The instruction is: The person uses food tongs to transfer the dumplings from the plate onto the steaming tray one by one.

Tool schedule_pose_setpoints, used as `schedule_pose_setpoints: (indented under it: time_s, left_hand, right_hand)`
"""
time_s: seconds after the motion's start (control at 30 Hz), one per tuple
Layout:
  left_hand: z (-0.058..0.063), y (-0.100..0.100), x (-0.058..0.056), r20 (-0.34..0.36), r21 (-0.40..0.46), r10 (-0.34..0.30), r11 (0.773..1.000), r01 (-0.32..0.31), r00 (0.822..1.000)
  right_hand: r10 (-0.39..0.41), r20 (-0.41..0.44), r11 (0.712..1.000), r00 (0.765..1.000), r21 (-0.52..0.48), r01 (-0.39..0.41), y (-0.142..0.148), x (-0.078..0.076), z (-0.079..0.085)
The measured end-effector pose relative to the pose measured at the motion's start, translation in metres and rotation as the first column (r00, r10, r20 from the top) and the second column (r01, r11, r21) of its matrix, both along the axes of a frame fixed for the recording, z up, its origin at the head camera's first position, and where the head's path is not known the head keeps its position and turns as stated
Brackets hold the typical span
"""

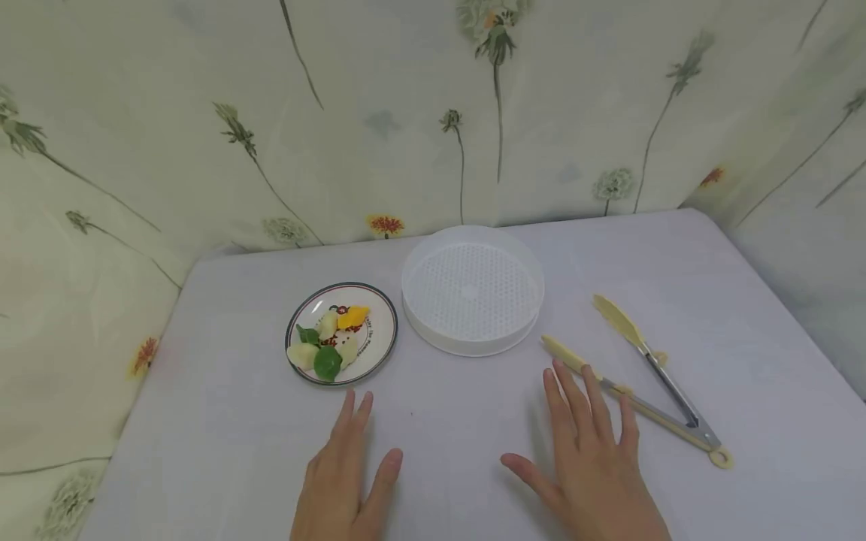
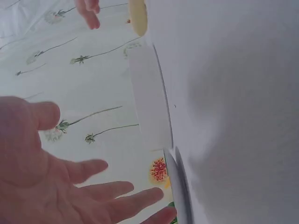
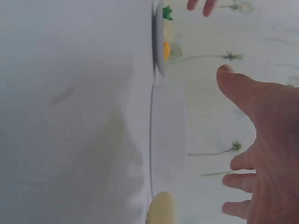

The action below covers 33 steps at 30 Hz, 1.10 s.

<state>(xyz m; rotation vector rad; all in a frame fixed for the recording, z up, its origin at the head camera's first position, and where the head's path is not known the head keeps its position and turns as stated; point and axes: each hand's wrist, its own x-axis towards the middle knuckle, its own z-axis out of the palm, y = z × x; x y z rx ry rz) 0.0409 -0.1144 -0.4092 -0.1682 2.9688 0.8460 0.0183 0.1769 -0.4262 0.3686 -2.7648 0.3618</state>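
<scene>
My left hand (image 1: 347, 477) hovers at the front of the table with its fingers extended and holds nothing; its fingertips come close to the near rim of a plate. That plate (image 1: 375, 342) is white with dark and red rim lines and carries pale, green and orange-yellow food pieces (image 1: 328, 362). My right hand (image 1: 588, 458), fingers spread, also holds nothing and is nearest to a pair of tongs (image 1: 676, 387). The tongs lie spread apart, with cream tips and metal arms. Between plate and tongs, further back, sits a round white perforated tray (image 1: 472, 289) with a raised wall.
A white cloth (image 1: 460, 466) covers the table. Behind and beside it hangs a pale curtain (image 1: 379, 150) printed with dandelions and orange flowers. The tray stands near the table's back edge.
</scene>
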Motion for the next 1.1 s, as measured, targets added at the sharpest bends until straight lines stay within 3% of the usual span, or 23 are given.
schedule_pose_setpoints:
  time_s: [0.07,0.13,0.2,0.27,0.37,0.43,0.57,0.6,0.7,0.73,0.87,1.03,1.1]
  left_hand:
    - [0.005,-0.002,-0.003,0.054,0.119,0.032,0.992,-0.038,0.998]
    - [0.008,-0.005,-0.006,0.11,0.245,0.059,0.966,-0.084,0.992]
    - [0.008,-0.008,-0.007,0.154,0.423,0.069,0.897,-0.129,0.986]
    - [0.006,-0.013,-0.01,0.204,0.58,0.084,0.793,-0.189,0.975]
    - [0.003,-0.023,-0.016,0.291,0.754,0.116,0.583,-0.303,0.95]
    - [0.0,-0.03,-0.021,0.332,0.824,0.134,0.442,-0.356,0.934]
    - [-0.004,-0.041,-0.025,0.412,0.888,0.125,0.165,-0.428,0.903]
    - [-0.004,-0.043,-0.026,0.427,0.892,0.115,0.109,-0.439,0.897]
    - [-0.006,-0.046,-0.028,0.456,0.89,0.079,-0.022,-0.456,0.886]
    - [-0.006,-0.047,-0.028,0.461,0.888,0.074,-0.053,-0.458,0.885]
    - [-0.008,-0.052,-0.032,0.474,0.877,0.099,-0.142,-0.459,0.875]
    - [-0.012,-0.058,-0.038,0.478,0.869,0.142,-0.22,-0.443,0.867]
    - [-0.012,-0.06,-0.039,0.476,0.868,0.153,-0.241,-0.435,0.866]
  right_hand:
    - [-0.012,0.019,1.0,1.0,0.003,0.011,0.004,-0.002,0.002]
    - [-0.016,0.02,1.0,1.0,0.005,0.016,0.008,-0.004,0.003]
    - [-0.024,0.02,1.0,1.0,0.003,0.024,0.013,-0.005,0.003]
    - [-0.046,0.035,0.999,0.998,-0.006,0.046,0.018,-0.006,0.004]
    - [-0.102,0.094,0.995,0.99,-0.005,0.103,0.024,-0.007,0.005]
    - [-0.136,0.122,0.991,0.983,0.007,0.136,0.028,-0.008,0.006]
    - [-0.132,0.065,0.991,0.989,-0.006,0.133,0.04,-0.011,0.004]
    - [-0.127,0.05,0.992,0.991,-0.01,0.127,0.043,-0.012,0.004]
    - [-0.115,0.019,0.993,0.993,-0.03,0.115,0.051,-0.016,0.002]
    - [-0.114,0.026,0.993,0.993,-0.036,0.115,0.053,-0.017,0.002]
    - [-0.109,0.058,0.992,0.992,-0.05,0.112,0.061,-0.021,0.0]
    - [-0.141,0.073,0.989,0.987,-0.037,0.144,0.075,-0.023,-0.005]
    - [-0.149,0.057,0.988,0.987,-0.038,0.151,0.08,-0.025,-0.006]
